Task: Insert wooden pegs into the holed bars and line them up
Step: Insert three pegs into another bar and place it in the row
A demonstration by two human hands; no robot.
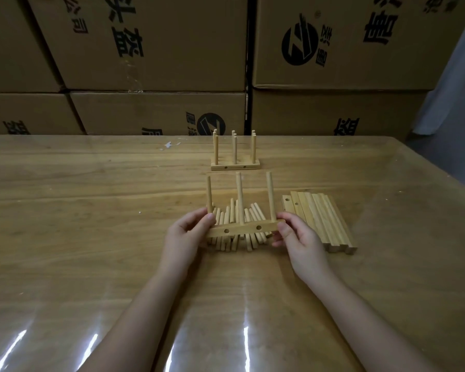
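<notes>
Caller: Hands front and centre. The left hand [184, 232] pinches one end of the holed bar [243, 229] and the right hand [298, 234] pinches the other, thumbs on the near face, fingers curled behind.

Analyst: And that bar carries three upright pegs [240, 200], one near each end and one in the middle. It looks fully pegged to me, held just above the loose pegs [227, 213].

Caller: So what's left?

Analyst: Plenty, I'd say. The blank bars [322, 221] lie stacked just right of the right hand, none pegged, and there's a good heap of loose pegs. Farther out, the finished bars [235, 164] stand in a tight row, pegs up. The exact count is hard to read.

Caller: Room to travel?

Analyst: Open table [91, 210] between the hands and that row, so a straight carry forward looks free. Mind the row's tall pegs when setting down. The table's far edge sits close behind it, walled by cardboard boxes [145, 49]. Wide space to the left, while the blank bars crowd the right.
</notes>
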